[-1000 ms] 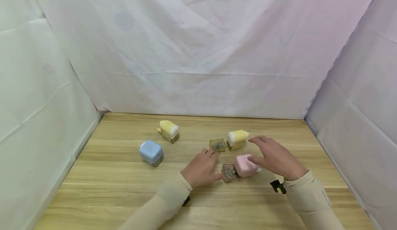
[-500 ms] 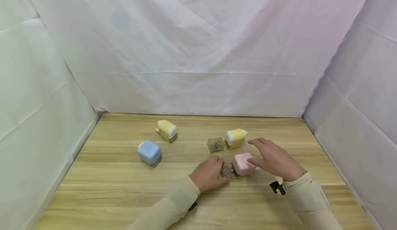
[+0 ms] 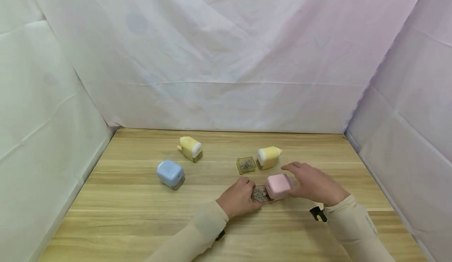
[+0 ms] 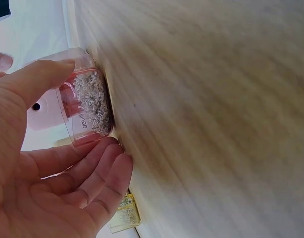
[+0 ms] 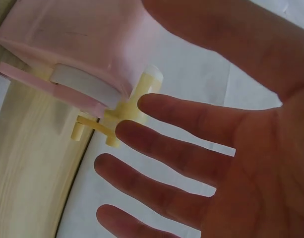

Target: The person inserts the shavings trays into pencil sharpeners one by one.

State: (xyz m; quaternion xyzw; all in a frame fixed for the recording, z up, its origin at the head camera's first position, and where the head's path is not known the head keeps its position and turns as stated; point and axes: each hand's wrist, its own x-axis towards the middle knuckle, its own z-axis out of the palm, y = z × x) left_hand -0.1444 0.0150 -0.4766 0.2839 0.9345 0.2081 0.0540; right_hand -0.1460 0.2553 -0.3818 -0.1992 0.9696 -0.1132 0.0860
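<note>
Clear drawer (image 4: pixel 86 137) pinched by left hand (image 3: pixel 237 197); pink sharpener (image 3: pixel 278 186) seen at three o'clock beyond. Right hand (image 3: pixel 313 183) held with fingers extended, contact unclear. Shavings (image 4: pixel 94 104) could be spilled by jerking, if body is left unbraced.

Shiny plastic, grained wood, wrinkled cloth
From here the pink sharpener (image 3: pixel 277 186) and blue sharpener (image 3: pixel 170 173) look like smooth, glossy plastic; the pink drawer (image 4: pixel 86 138) is see-through plastic, its shavings (image 4: pixel 92 99) rough. The worktop (image 3: pixel 123 215) shows smooth wood grain, the backdrop (image 3: pixel 226 58) matt cloth.
</note>
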